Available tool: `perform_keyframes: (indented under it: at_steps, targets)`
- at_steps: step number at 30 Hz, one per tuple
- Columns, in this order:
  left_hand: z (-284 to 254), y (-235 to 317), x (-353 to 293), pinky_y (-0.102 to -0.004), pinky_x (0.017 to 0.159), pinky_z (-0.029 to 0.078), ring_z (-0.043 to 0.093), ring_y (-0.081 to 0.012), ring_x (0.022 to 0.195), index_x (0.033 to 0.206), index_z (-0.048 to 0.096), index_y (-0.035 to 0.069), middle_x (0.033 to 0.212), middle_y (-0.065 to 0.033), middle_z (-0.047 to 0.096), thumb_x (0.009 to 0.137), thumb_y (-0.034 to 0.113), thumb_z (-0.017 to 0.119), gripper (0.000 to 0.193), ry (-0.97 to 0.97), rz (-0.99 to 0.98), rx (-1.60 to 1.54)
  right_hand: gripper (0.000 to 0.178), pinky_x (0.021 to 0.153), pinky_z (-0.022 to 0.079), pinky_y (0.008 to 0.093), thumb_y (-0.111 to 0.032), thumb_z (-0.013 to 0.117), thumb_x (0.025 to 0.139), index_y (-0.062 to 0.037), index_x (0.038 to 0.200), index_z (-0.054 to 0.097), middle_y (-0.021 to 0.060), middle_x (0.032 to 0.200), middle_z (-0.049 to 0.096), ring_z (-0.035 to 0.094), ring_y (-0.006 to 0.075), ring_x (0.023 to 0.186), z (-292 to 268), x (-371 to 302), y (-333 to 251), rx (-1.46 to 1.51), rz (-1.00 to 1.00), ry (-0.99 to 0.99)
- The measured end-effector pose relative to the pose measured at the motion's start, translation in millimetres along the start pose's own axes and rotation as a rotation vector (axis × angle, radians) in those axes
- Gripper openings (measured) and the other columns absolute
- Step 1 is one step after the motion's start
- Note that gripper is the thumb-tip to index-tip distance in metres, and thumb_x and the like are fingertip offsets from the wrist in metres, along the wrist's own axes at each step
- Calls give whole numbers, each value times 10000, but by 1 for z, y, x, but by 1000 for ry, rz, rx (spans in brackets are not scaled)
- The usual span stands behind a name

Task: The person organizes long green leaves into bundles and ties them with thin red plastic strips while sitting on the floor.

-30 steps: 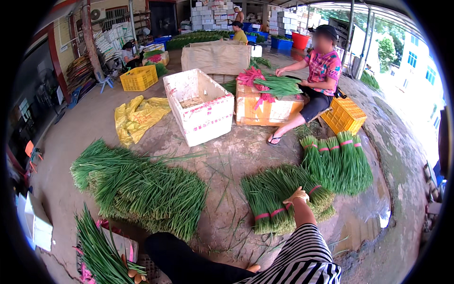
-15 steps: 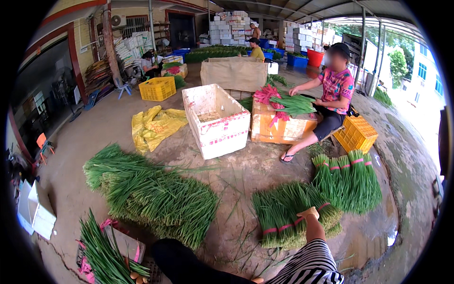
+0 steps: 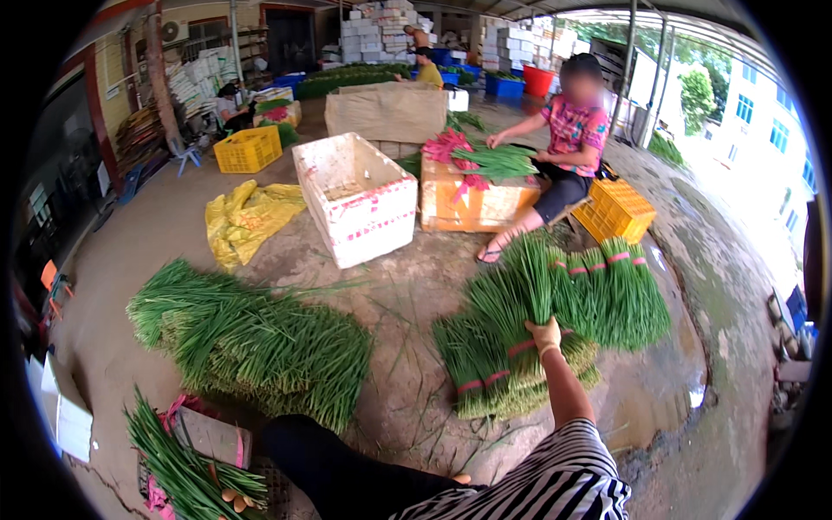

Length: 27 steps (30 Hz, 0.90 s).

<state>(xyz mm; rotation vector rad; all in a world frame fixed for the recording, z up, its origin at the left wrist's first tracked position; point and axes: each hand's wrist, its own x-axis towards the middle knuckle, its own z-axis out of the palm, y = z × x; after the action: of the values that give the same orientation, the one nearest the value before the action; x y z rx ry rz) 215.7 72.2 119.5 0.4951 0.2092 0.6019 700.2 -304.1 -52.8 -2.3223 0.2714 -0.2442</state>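
Note:
My right hand (image 3: 543, 335), in a tan glove, is closed round the pale lower end of a bunch of garlic chives (image 3: 525, 282) held upright. Below it lie banded bunches of chives (image 3: 490, 360) with pink ties, and more banded bunches (image 3: 620, 295) stand just beyond. At the lower left, the fingertips of my left hand (image 3: 236, 500) show closed on loose chives (image 3: 178, 464); the rest of that hand is out of sight. These chives lie beside a grey block (image 3: 212, 436) with a pink band round it.
A large heap of chives (image 3: 260, 338) lies left of centre. Beyond are a white foam box (image 3: 368, 212), a yellow sack (image 3: 247, 221) and a yellow crate (image 3: 249, 149). At right, a seated person (image 3: 576, 130) handles chives on a taped box (image 3: 477, 204).
My right hand has moved up and away from me, lifting a bunch off the banded pile. The view has shifted to the right. My left fingertips stay at the loose chives.

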Motion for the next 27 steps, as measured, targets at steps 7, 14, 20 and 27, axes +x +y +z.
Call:
perform_keyframes:
  at_steps: [7,14,20,27]
  targets:
    - [7,0,-2,-325,740,482,575,-210,730,1281,266,-25,854,-141,559,672,547,379,843,-10,-6,-3,396,778,470,304,-56,716,729,-14,1078,534,67,971,620,586,171,836,-16,2,-118,1173,-118,-68]
    - [11,0,-13,-327,753,478,569,-205,730,1289,249,-20,859,-137,552,683,519,391,823,-6,6,5,397,784,481,343,-140,674,785,-17,1122,504,78,1039,594,584,208,882,-15,-7,-222,1676,-55,-232]
    - [13,-2,-18,-328,763,475,564,-201,730,1297,234,-16,863,-133,546,692,494,400,808,-20,13,-2,334,743,499,357,-185,665,798,-24,1065,545,72,992,615,603,209,824,-6,-3,-234,1764,-88,-209]
    - [3,-3,-31,-330,776,472,558,-196,730,1305,217,-12,868,-129,539,703,466,411,792,-31,60,-36,401,714,494,329,-126,728,731,-15,1068,542,80,940,622,602,203,801,-50,17,-166,1351,94,-343]
